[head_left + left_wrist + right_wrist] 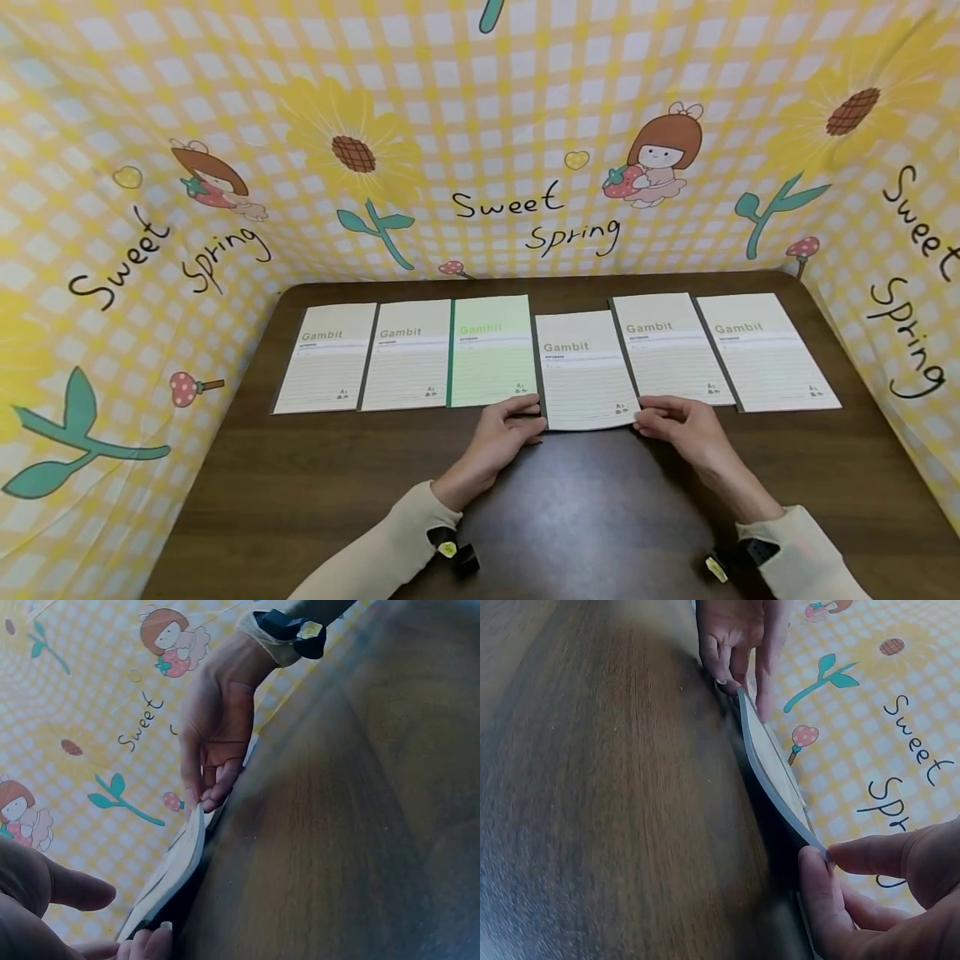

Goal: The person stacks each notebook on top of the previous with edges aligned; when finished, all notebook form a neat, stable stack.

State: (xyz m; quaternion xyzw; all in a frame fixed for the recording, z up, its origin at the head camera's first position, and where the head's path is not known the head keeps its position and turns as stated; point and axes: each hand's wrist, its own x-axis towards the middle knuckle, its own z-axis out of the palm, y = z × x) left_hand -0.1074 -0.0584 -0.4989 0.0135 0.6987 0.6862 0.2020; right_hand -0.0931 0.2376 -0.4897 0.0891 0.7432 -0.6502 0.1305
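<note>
A white Gambit notebook (588, 375) sits fourth from the left in a row, nearer to me than its neighbours. Its near edge bends and is raised off the table in both wrist views. My right hand (686, 429) pinches the near right corner between thumb and fingers, as the right wrist view shows (885, 892). At the near left corner, my left hand (498, 442) holds the notebook with its fingers curled at the edge. In the left wrist view part of the left hand (60, 907) is cut off by the frame.
A green notebook (491, 358) lies just left of the held one. White notebooks flank them, two on the left (408, 362) and two on the right (765, 358). The brown table (337, 500) is bordered by a yellow checked cloth (517, 142) with printed flowers.
</note>
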